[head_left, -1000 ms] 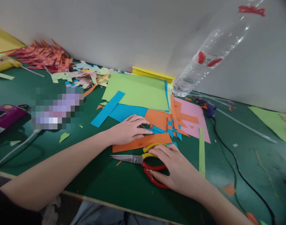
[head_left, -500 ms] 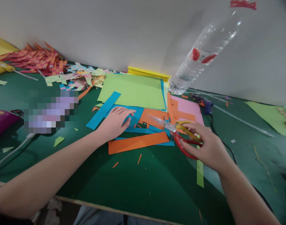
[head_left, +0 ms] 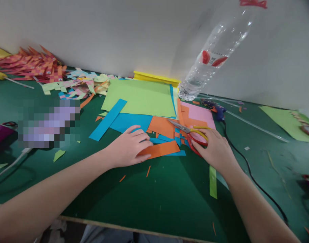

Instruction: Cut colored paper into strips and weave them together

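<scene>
My left hand [head_left: 130, 147] lies on the left end of an orange paper strip [head_left: 164, 149], its fingers curled over the paper's edge. My right hand [head_left: 215, 148] is closed on the handles of red-and-yellow scissors [head_left: 188, 132], whose blades point left over a small woven piece of orange and blue strips [head_left: 181, 136]. Beneath and behind lie blue paper [head_left: 130, 120], orange paper [head_left: 161, 125], a pink sheet [head_left: 201, 113] and a large light-green sheet [head_left: 141, 98].
A clear plastic bottle [head_left: 212, 57] stands at the back by the wall. A glue gun [head_left: 219, 111] with a black cord [head_left: 248, 172] lies at right. Woven paper pieces [head_left: 40, 65] and scraps pile up at back left. A green strip [head_left: 213, 180] lies near my right wrist.
My right hand lifted the scissors from the table's front and carried them right and back to the woven piece. My left hand shifted onto the orange strip's left end.
</scene>
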`<state>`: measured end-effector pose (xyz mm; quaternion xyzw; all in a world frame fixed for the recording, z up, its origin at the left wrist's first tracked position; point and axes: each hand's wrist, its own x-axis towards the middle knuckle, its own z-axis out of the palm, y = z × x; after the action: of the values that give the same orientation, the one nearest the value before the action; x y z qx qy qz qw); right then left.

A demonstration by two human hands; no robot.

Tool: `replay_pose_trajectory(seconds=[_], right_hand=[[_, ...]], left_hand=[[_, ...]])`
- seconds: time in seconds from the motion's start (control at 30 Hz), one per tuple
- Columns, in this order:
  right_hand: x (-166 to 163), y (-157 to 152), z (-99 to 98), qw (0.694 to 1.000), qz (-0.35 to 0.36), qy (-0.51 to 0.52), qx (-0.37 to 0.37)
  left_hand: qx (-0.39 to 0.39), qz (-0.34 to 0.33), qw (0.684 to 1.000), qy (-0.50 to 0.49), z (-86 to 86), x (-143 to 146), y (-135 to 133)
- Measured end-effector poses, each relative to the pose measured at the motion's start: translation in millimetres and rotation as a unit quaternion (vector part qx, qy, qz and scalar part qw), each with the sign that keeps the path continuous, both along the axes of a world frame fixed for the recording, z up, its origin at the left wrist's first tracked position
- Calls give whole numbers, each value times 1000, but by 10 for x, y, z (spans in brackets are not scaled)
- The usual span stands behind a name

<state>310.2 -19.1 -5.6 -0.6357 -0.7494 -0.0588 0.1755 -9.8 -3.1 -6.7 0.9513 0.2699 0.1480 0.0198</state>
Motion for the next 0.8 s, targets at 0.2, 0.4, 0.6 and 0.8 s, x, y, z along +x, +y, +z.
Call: replay_pose_trajectory(seconds=[0.2, 0.4, 0.6, 0.8], right_hand=[[38, 21, -38, 997, -16, 56, -57], [21, -1, -26, 998, -35, 38, -37], [-67, -40, 3, 999, -8, 5, 45], [-361, -131, 67, 983, 127, 41, 122]], left_hand=[[-16, -25, 999, 27, 13, -1, 4], [-4, -38, 999, 0, 14, -9, 9], [0, -30, 999, -17, 37, -22, 16], [20, -30, 999, -25, 41, -38, 21]])
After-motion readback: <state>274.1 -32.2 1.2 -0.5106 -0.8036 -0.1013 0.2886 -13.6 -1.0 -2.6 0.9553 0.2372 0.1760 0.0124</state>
